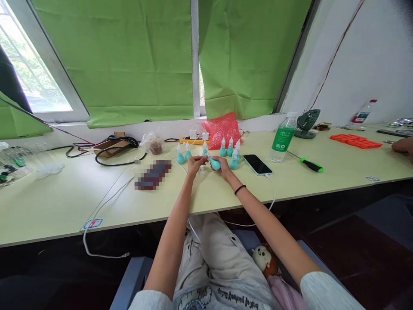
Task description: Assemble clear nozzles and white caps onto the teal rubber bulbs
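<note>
A teal bulb syringe [214, 164] lies on its side in the fingers of my right hand [224, 167], closed around it just above the table. Its narrow end points left, where my left hand [195, 164] pinches at the pale tip; the fingers hide most of that tip. Below the hands, a small whitish piece [202, 168] sits on the table. Several more teal bulb syringes with white pointed tips stand upright beyond and beside my hands, among them one at the left [180, 156] and one at the right [233, 161].
A phone [257, 164] with a white cable lies right of my hands, then a green-labelled bottle [283, 140] and a screwdriver [310, 165]. Behind are a red bubble-wrap bag [222, 129] and a power strip [190, 141]. Another person's hand [403, 145] rests at the far right.
</note>
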`<state>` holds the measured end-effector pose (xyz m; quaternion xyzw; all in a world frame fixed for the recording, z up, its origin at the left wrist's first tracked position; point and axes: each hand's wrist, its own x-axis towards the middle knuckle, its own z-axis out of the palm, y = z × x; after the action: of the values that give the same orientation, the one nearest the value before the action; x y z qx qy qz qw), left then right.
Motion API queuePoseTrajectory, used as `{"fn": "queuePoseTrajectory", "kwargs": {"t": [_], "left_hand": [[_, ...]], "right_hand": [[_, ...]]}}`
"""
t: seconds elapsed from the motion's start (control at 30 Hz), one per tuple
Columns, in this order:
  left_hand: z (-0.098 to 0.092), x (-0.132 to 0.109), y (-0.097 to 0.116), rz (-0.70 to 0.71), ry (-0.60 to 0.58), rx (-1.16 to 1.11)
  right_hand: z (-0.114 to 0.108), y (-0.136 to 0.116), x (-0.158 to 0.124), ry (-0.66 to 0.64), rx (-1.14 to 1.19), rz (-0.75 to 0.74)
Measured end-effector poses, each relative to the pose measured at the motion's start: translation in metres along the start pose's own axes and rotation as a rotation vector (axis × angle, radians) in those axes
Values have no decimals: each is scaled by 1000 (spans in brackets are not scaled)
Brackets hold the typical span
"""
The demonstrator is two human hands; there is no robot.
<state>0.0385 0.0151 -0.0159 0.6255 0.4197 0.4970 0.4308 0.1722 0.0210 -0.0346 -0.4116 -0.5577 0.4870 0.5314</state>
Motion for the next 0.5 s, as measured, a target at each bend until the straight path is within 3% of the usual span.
{"fn": "queuePoseTrajectory", "kwargs": {"t": [0.5], "left_hand": [[6,0,0,-71,109,126]], "right_hand": [[4,-2,-1,108,-181,-232]]}}
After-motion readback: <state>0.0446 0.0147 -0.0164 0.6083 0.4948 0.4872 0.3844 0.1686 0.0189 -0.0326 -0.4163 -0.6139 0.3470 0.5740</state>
